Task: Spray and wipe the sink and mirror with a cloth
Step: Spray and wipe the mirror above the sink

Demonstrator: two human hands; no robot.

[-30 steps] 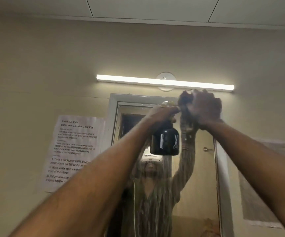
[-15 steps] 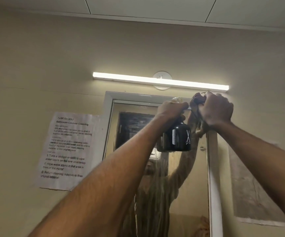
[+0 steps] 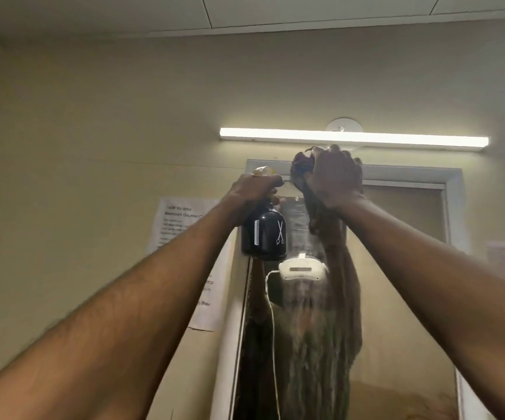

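One mirror, streaked with wet runs down its middle, now fills the right of the view where half a second ago only its left part showed; the wiping has swung back from the right frame edge toward the top centre, so the upper glass seems nearly covered, and the sink is out of view. One light bar glows above, one paper notice hangs left. The left hand grips one black spray bottle; the right hand clenches one dark cloth against the mirror's top frame.
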